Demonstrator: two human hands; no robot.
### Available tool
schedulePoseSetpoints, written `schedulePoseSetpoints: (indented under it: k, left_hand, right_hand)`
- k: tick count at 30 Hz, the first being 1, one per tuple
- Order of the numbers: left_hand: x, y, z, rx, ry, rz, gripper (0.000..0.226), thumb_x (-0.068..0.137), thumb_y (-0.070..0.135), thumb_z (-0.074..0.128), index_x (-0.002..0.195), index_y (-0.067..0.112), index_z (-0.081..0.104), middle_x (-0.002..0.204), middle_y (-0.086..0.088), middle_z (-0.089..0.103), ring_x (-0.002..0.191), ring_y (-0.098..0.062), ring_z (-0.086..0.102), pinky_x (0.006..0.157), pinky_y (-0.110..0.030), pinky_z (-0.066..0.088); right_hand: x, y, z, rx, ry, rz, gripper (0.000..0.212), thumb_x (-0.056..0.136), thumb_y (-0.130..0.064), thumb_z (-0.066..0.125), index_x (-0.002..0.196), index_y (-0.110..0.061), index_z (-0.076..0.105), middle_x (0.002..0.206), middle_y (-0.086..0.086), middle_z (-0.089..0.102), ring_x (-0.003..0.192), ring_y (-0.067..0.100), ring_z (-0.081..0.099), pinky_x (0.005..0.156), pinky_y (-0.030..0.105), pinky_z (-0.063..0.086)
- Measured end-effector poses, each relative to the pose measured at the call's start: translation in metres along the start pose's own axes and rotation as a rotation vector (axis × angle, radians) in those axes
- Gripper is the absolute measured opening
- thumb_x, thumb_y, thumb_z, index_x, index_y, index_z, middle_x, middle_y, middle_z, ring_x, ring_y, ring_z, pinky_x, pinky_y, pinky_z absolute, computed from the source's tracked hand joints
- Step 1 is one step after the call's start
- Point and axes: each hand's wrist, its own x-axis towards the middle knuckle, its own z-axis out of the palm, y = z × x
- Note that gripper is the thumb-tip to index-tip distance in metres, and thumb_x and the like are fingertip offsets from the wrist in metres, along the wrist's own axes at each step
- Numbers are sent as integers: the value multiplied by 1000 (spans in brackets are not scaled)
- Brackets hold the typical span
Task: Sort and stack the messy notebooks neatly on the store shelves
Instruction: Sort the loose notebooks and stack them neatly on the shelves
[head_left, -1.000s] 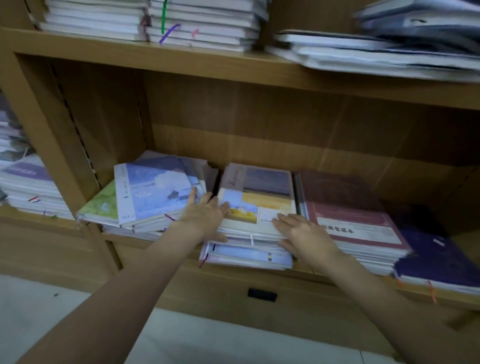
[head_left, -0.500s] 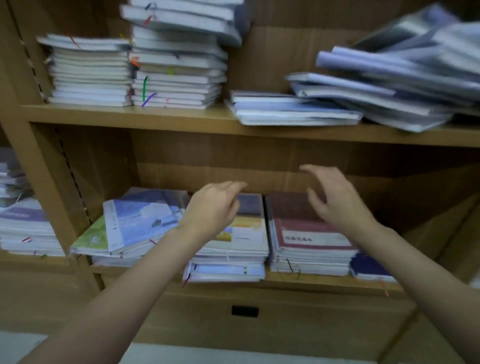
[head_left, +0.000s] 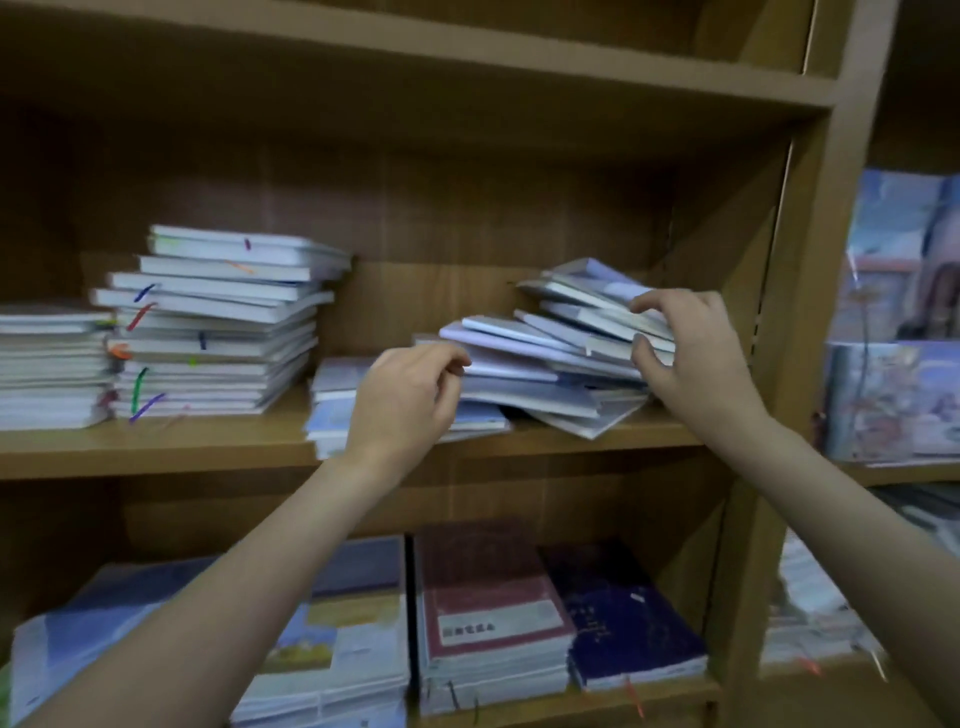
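Note:
A messy, slanted heap of pale notebooks lies on the middle shelf, leaning toward the right wall. My right hand grips the right edge of the heap's upper notebooks, thumb under and fingers over. My left hand is at the heap's left end with fingers curled at the edge of a notebook; whether it grips is unclear. A flat low pile lies under and left of the heap, partly hidden by my left hand.
Two taller stacks with coloured ribbon markers stand at the shelf's left. The lower shelf carries a maroon stack, a dark blue stack and a landscape-cover stack. A wooden upright borders the right; more notebooks lie beyond it.
Both hands left the lower shelf's stacks and rose to the middle shelf. The view tilted up with them. My right hand has taken hold of the messy heap's right edge.

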Motion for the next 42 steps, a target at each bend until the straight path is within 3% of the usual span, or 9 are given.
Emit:
schedulePoseSetpoints:
  k: [4, 8, 13, 17, 20, 23, 29, 35, 42]
  left_hand:
    - [36, 10, 13, -13, -19, -3, 30, 81, 21, 39, 89, 12, 66, 81, 3, 68, 75, -9, 54, 69, -20, 36]
    - [78, 26, 40, -165, -223, -85, 30, 89, 19, 49, 117, 16, 58, 107, 3, 61, 98, -12, 57, 85, -29, 45]
    - [111, 30, 76, -315, -390, -184, 40, 93, 7, 44, 132, 17, 51, 124, -3, 55, 116, -18, 51, 94, -24, 36]
    - [132, 23, 87, -392, -520, -272, 32, 98, 17, 43, 128, 19, 57, 129, 1, 54, 120, -14, 47, 96, -21, 33]
    - [134, 14, 92, -480, -602, -300, 28, 97, 27, 48, 121, 20, 62, 122, 7, 59, 115, -7, 49, 96, -22, 35]
    - [130, 10, 100, -525, -598, -324, 26, 94, 26, 54, 117, 19, 63, 117, 5, 62, 114, -11, 54, 99, -25, 38]
    - [145, 16, 96, -614, -601, -531, 24, 100, 28, 42, 101, 15, 61, 98, 2, 66, 99, -14, 57, 89, -28, 40]
    - [143, 24, 100, -394, -494, -421, 26, 93, 23, 54, 118, 20, 59, 110, 1, 62, 106, -16, 54, 91, -28, 43]
    - [135, 32, 95, -152, -587, -283, 45, 92, 36, 53, 135, 24, 48, 133, -5, 41, 127, -25, 32, 106, -32, 27]
  right_hand:
    - [31, 37, -8, -19, -95, 152, 42, 91, -23, 59, 128, -6, 48, 126, 12, 49, 117, 27, 42, 90, 27, 32]
    - [63, 84, -5, 61, -299, 390, 71, 87, -44, 61, 141, -6, 33, 142, 14, 38, 127, 28, 41, 94, 30, 36]
    - [84, 119, 16, -2, -568, 364, 70, 92, -34, 57, 148, -8, 24, 151, 10, 32, 136, 26, 34, 104, 30, 32]
    - [93, 122, 24, 51, -485, 257, 44, 95, -24, 53, 137, -12, 48, 112, 2, 64, 101, 16, 58, 81, 19, 41]
    - [95, 122, 26, 2, -410, 103, 26, 96, -17, 51, 119, -14, 62, 67, -12, 51, 62, 9, 49, 57, 19, 35]
    - [103, 113, 27, -40, -366, 56, 14, 96, -17, 51, 102, -10, 62, 75, -2, 56, 73, 19, 54, 62, 25, 38]
    - [133, 67, 37, -36, -311, 25, 26, 87, -25, 63, 110, -13, 69, 100, 6, 69, 89, 23, 63, 80, 37, 54]
    - [104, 91, 33, 28, -486, 41, 54, 81, -34, 72, 129, -17, 54, 123, -1, 60, 111, 18, 55, 94, 29, 43]
    - [100, 106, 28, -204, -475, 5, 37, 91, -37, 59, 118, -12, 56, 106, 9, 64, 98, 27, 58, 73, 30, 42]
